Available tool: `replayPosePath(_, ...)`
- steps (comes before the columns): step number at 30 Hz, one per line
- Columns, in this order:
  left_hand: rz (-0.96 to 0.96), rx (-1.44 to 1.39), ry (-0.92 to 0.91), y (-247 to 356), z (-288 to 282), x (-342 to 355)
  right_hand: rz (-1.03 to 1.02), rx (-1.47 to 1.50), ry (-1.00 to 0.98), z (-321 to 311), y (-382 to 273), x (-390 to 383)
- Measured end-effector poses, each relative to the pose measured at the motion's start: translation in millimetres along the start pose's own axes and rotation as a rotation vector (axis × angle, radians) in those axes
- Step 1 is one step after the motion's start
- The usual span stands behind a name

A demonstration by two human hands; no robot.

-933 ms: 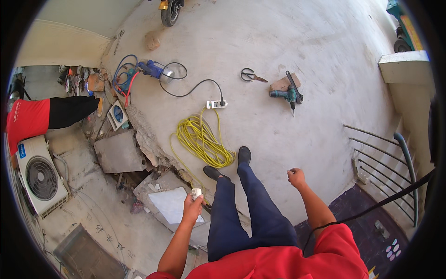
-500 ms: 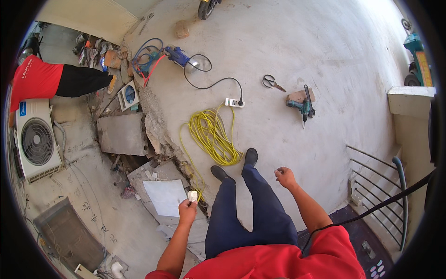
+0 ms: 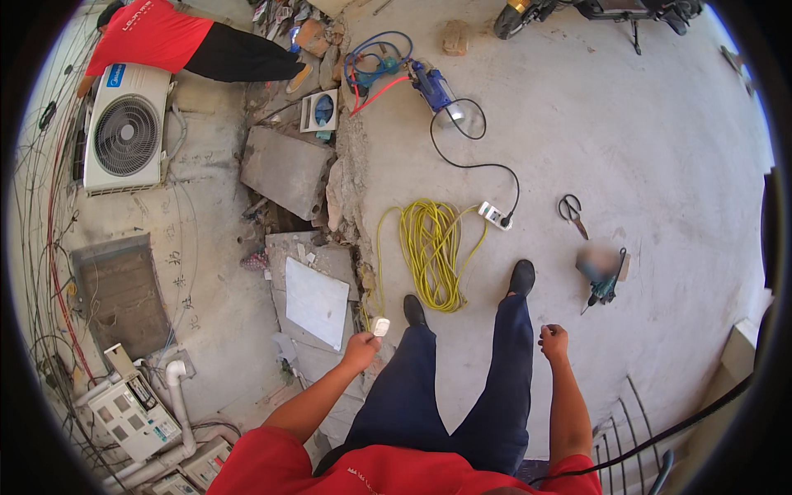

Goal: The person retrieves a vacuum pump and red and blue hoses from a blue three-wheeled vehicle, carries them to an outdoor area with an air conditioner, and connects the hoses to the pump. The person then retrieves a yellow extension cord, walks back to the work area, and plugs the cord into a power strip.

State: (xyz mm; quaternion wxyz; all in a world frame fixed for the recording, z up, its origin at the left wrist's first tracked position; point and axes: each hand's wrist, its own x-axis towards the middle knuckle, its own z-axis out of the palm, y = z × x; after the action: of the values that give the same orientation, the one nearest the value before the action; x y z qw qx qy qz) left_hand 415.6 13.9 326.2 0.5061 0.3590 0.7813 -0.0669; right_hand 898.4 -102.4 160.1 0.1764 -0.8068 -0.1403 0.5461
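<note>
My left hand [image 3: 360, 351] is closed around the lower end of a white plug [image 3: 380, 327], raised beside my left leg. A strand of the yellow extension cord [image 3: 429, 256] runs down close to the plug. The rest of that cord lies coiled on the floor in front of my feet, its white socket block [image 3: 495, 215] at the upper right with a black plug in it. My right hand [image 3: 554, 341] hangs beside my right leg, fingers curled; a small dark spot shows at the fingertips, too small to name.
Scissors [image 3: 571, 216] and a teal power drill [image 3: 601, 279] lie at right. Beyond the coil sits a blue power tool [image 3: 431, 85]. Broken concrete slabs [image 3: 285, 169] line the left edge. A co-worker in a red shirt [image 3: 155, 35] leans over an outdoor air-conditioner unit [image 3: 128, 132].
My view has swung left, so the floor things sit further right and a meter box shows at lower left. My feet stand wider apart. The plug is still in my left hand.
</note>
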Motion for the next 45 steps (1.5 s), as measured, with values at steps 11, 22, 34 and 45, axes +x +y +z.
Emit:
replayPosePath(11,0.528,0.209,0.007,169.6,203.9,88.8,-0.016,-0.055,0.075,-156.3,22.7,46.5)
replayPosePath(22,0.572,-0.011,-0.252,155.1,243.0,194.8,-0.004,-0.162,0.024,-180.7,-6.7,175.1)
replayPosePath(34,-0.027,-0.417,0.416,-102.7,150.1,226.4,-0.256,-0.252,-0.148,-119.8,-84.4,249.5)
replayPosePath(45,0.454,0.478,0.191,-177.6,257.9,238.9,0.043,0.312,-1.027,-187.1,-138.8,181.8)
